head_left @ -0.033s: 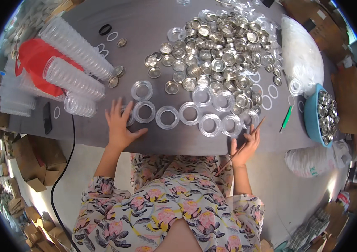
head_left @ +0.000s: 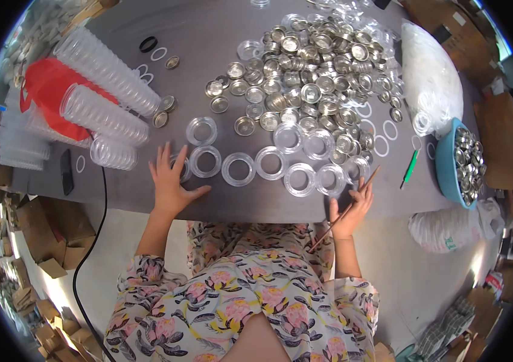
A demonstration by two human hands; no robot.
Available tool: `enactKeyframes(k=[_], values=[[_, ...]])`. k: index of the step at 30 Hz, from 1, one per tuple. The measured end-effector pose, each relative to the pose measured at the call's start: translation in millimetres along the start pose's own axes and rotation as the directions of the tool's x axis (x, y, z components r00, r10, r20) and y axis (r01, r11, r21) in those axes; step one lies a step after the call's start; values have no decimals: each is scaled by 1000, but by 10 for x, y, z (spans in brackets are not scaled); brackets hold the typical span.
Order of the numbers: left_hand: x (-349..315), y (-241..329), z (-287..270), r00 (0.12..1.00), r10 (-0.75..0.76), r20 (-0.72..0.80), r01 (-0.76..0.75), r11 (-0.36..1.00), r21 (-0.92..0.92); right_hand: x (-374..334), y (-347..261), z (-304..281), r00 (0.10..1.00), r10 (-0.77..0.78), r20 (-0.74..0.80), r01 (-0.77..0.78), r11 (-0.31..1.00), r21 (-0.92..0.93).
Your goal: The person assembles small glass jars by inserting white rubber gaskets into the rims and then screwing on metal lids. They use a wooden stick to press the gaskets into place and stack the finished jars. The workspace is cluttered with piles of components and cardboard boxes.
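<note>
My left hand [head_left: 171, 188] rests over the near left part of the grey table, fingers spread. It holds nothing visible and partly covers a clear plastic ring-shaped piece [head_left: 184, 171]. In my right hand [head_left: 352, 212] is a thin brown stick [head_left: 323, 238], slanting up and to the right past the table edge. Its fingertips are beside the rightmost clear piece [head_left: 358, 167] of an uneven row. Between my hands lie several more clear round pieces [head_left: 251, 169], each with a wide ring around its middle. Behind the row spreads a large heap of silvery round metal lids [head_left: 311, 93].
Stacked clear plastic cups [head_left: 105, 114] and a red bag [head_left: 51, 96] lie at left, near a dark phone [head_left: 67, 169]. At right are white rings [head_left: 390, 130], a green-handled tool [head_left: 410, 169], a bulging plastic bag [head_left: 431, 78] and a blue basin [head_left: 447, 163] of metal lids.
</note>
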State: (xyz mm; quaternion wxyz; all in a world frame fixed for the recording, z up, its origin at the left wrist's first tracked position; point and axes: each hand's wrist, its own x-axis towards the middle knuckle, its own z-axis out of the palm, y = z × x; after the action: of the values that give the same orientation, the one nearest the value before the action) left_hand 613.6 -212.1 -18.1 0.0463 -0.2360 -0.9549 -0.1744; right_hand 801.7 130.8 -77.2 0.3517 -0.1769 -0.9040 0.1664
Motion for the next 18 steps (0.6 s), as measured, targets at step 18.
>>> enactKeyframes(k=[18], values=[[743,307,247,967,254,-11,-253,966,57,250,-211,214,995,59,80,-64,995,73]])
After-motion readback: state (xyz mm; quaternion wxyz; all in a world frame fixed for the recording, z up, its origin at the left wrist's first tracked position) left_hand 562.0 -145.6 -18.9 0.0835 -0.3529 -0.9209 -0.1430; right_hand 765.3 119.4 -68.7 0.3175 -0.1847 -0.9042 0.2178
